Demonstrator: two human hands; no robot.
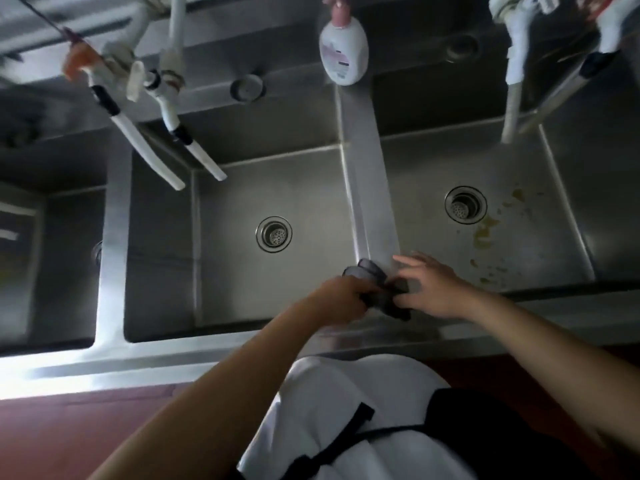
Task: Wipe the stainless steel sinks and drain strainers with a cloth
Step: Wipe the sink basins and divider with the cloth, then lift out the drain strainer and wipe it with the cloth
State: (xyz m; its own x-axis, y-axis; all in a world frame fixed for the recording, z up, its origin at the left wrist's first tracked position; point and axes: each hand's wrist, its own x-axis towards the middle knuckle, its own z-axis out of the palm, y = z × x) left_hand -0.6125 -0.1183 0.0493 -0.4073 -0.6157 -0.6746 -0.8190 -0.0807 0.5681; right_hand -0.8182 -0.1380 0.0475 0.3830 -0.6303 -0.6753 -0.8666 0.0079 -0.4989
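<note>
Gripping one end of a dark cloth (377,289), the left hand (341,299) curls its fingers around the bunched fabric, while the right hand (433,289) touches the other end with fingers spread and fairly straight. That single cloth sits over the near end of the divider (367,174) between two basins, its long axis running roughly left to right. Three sinks (311,188) show, two drain strainers (274,234) visible. One soap bottle (343,46) stands on the back ledge.
</note>
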